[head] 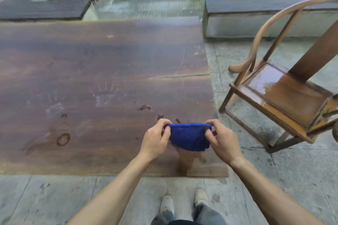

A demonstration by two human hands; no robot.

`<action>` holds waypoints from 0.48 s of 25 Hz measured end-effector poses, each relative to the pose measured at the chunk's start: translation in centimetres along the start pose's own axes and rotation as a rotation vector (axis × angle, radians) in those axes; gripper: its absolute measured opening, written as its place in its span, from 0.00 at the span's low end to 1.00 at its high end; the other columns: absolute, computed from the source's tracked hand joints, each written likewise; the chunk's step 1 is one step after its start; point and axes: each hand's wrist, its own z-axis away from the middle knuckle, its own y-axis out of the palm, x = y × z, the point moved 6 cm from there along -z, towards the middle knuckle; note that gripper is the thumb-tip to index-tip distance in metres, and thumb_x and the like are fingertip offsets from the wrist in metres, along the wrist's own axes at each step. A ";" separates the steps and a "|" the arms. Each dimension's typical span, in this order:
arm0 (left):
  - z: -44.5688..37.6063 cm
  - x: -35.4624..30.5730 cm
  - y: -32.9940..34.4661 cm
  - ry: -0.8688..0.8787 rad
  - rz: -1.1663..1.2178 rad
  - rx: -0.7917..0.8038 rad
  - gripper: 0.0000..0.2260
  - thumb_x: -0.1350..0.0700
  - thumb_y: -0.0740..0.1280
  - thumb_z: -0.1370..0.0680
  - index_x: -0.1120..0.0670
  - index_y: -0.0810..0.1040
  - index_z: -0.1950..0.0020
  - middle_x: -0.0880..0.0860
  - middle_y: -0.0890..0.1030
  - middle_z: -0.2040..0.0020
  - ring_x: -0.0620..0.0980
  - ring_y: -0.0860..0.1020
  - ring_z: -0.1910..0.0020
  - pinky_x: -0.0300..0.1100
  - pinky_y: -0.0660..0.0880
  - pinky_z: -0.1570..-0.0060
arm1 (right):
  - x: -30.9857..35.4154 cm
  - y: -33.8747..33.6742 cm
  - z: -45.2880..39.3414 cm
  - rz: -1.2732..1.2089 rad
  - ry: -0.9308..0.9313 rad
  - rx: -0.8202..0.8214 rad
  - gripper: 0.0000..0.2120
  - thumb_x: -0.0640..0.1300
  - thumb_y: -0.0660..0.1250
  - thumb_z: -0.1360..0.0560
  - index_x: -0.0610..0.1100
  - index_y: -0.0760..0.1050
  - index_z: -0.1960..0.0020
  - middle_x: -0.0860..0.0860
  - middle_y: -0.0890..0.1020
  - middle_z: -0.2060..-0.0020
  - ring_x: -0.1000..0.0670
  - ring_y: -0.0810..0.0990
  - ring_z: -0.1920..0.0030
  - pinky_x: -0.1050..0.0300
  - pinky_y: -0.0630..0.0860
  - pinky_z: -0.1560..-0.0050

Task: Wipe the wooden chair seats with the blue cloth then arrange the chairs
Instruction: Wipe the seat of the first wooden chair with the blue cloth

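Blue cloth (188, 138), folded and sagging, taut between both hands.

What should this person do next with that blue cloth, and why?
Probably carry the blue cloth, stretched between the left hand and right hand over the table, rightward to the chair seat, which looks wet and glossy and isn't being wiped yet.

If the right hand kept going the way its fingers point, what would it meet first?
The right hand points leftward into the blue cloth it already pinches; beyond that, probably the left hand holding the other end.
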 end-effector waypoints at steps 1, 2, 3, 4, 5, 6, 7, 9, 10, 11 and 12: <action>-0.7 -1.8 -1.2 -0.026 0.143 0.015 0.05 0.59 0.63 0.18 0.51 0.77 0.47 0.49 0.83 0.61 0.48 0.82 0.64 0.48 0.79 0.60 | 1.2 -1.8 -0.3 -0.080 0.020 -0.024 0.05 0.43 0.65 0.23 0.51 0.76 0.48 0.56 0.82 0.67 0.52 0.83 0.64 0.51 0.77 0.61; -1.2 -3.5 -2.1 -0.050 0.269 0.041 0.06 0.60 0.63 0.18 0.51 0.78 0.47 0.52 0.84 0.58 0.49 0.85 0.62 0.52 0.81 0.60 | 2.3 -3.5 -0.6 -0.163 0.035 -0.049 0.05 0.42 0.65 0.22 0.50 0.77 0.49 0.55 0.83 0.69 0.54 0.84 0.66 0.52 0.79 0.61; -1.5 -5.3 -3.1 -0.054 0.352 0.083 0.06 0.60 0.64 0.18 0.51 0.79 0.47 0.53 0.85 0.55 0.51 0.86 0.60 0.54 0.82 0.59 | 3.4 -5.4 -0.6 -0.244 0.042 -0.082 0.06 0.40 0.65 0.22 0.49 0.78 0.49 0.53 0.84 0.67 0.55 0.84 0.66 0.54 0.80 0.62; -1.8 -7.1 -3.8 -0.038 0.402 0.143 0.06 0.60 0.66 0.19 0.51 0.80 0.46 0.52 0.86 0.52 0.51 0.86 0.58 0.53 0.83 0.57 | 4.2 -7.2 -0.6 -0.333 0.049 -0.108 0.07 0.38 0.65 0.21 0.48 0.78 0.48 0.51 0.85 0.64 0.54 0.85 0.65 0.57 0.81 0.63; -2.2 -8.6 -4.3 -0.004 0.413 0.205 0.07 0.60 0.69 0.21 0.51 0.80 0.45 0.51 0.86 0.52 0.49 0.86 0.56 0.47 0.82 0.57 | 4.9 -8.8 -0.4 -0.425 0.059 -0.126 0.08 0.37 0.66 0.21 0.48 0.79 0.48 0.49 0.86 0.61 0.53 0.86 0.63 0.59 0.81 0.63; -2.6 -10.0 -4.6 0.038 0.417 0.254 0.09 0.62 0.71 0.23 0.52 0.81 0.44 0.50 0.86 0.53 0.46 0.85 0.57 0.39 0.80 0.58 | 5.3 -10.4 -0.3 -0.492 0.064 -0.142 0.08 0.37 0.67 0.22 0.48 0.80 0.48 0.48 0.86 0.58 0.52 0.86 0.62 0.61 0.80 0.63; -3.2 -11.3 -4.8 0.081 0.413 0.268 0.11 0.64 0.72 0.24 0.54 0.81 0.44 0.48 0.86 0.55 0.43 0.84 0.59 0.34 0.77 0.59 | 5.5 -11.7 -0.1 -0.526 0.062 -0.152 0.09 0.36 0.70 0.24 0.48 0.81 0.48 0.48 0.86 0.57 0.51 0.86 0.60 0.61 0.80 0.62; -4.5 -13.6 -4.7 0.144 0.430 0.232 0.11 0.69 0.72 0.27 0.56 0.82 0.48 0.48 0.86 0.59 0.42 0.83 0.61 0.34 0.77 0.59 | 5.6 -13.6 0.4 -0.546 0.055 -0.155 0.13 0.34 0.75 0.28 0.49 0.82 0.49 0.49 0.86 0.57 0.49 0.85 0.56 0.56 0.81 0.57; -5.1 -14.5 -4.2 0.170 0.452 0.221 0.12 0.70 0.72 0.27 0.55 0.82 0.51 0.49 0.86 0.60 0.44 0.84 0.60 0.36 0.78 0.59 | 5.4 -14.4 0.7 -0.555 0.059 -0.170 0.15 0.33 0.75 0.30 0.49 0.82 0.49 0.49 0.87 0.56 0.47 0.86 0.54 0.51 0.82 0.53; -5.6 -15.5 -3.5 0.193 0.469 0.226 0.12 0.70 0.71 0.26 0.53 0.82 0.52 0.49 0.86 0.60 0.46 0.84 0.60 0.36 0.78 0.59 | 5.0 -15.1 1.1 -0.548 0.059 -0.209 0.16 0.32 0.75 0.30 0.50 0.83 0.49 0.48 0.87 0.56 0.46 0.86 0.53 0.46 0.83 0.51; -6.0 -16.4 -2.6 0.218 0.484 0.238 0.13 0.69 0.71 0.25 0.50 0.83 0.53 0.49 0.86 0.60 0.46 0.83 0.60 0.36 0.77 0.60 | 4.5 -15.9 1.5 -0.529 0.064 -0.263 0.15 0.32 0.75 0.30 0.50 0.83 0.49 0.48 0.87 0.56 0.46 0.86 0.54 0.43 0.83 0.51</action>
